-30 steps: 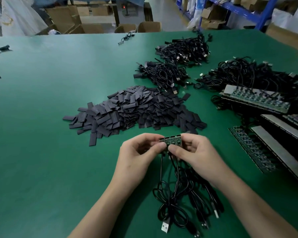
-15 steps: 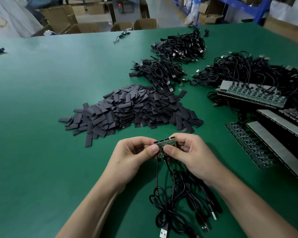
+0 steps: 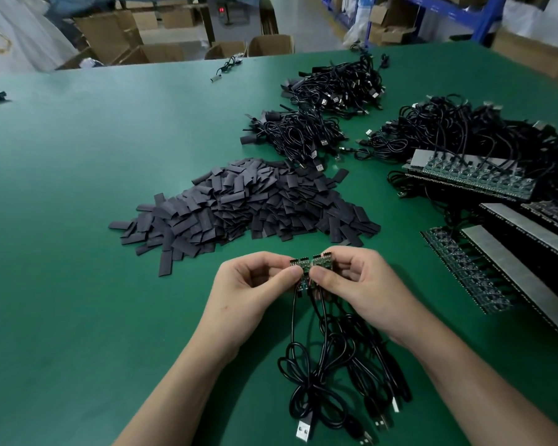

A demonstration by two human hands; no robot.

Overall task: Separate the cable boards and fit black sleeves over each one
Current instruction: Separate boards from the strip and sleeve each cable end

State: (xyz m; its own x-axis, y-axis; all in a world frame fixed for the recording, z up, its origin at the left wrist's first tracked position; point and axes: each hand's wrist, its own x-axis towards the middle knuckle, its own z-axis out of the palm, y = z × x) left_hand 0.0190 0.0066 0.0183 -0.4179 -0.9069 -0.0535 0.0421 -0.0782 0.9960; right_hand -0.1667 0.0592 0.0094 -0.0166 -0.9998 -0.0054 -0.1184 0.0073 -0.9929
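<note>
A short strip of small green cable boards (image 3: 310,264) is held just above the green table, near its front. My left hand (image 3: 251,288) pinches the strip's left end between thumb and fingers. My right hand (image 3: 361,284) pinches its right end the same way. The strip bends in a slight V at the middle, between my two thumbs. Black USB cables (image 3: 329,375) hang from the boards and coil on the table below my hands. A large heap of flat black sleeves (image 3: 245,204) lies just beyond my hands.
Long panels of joined cable boards (image 3: 471,178) with tangled cables lie at the right, beside grey-backed panels (image 3: 525,278). Two bundles of black cables (image 3: 303,133) sit at the back centre. Cardboard boxes (image 3: 271,45) stand past the table's far edge.
The camera view has shifted slightly downward. Both hands keep their pinch on the strip, which now bends in the middle where it looked flatter before.
</note>
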